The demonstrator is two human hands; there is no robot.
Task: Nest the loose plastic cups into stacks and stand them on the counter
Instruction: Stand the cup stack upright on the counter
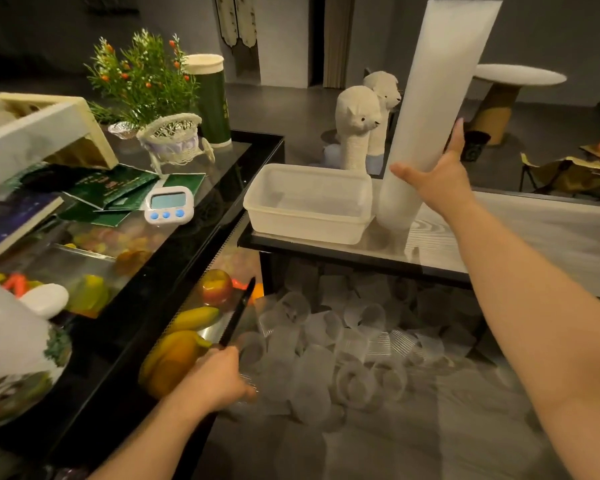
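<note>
A tall stack of nested translucent plastic cups [440, 88] stands tilted on the wood-grain counter [534, 230], its base next to a white plastic tub [309, 202]. My right hand [437, 174] grips the stack low on its right side. A pile of several loose clear cups [343, 348] lies on the floor below the counter. My left hand [219, 379] reaches down at the pile's left edge, fingers closed on a loose cup [252, 348].
A black glass display case [174, 258] with fake fruit inside runs along the left. On it sit a digital timer [167, 204], green packets, a wicker cart, a plant and a green canister. Two alpaca figures [361, 123] stand behind the tub.
</note>
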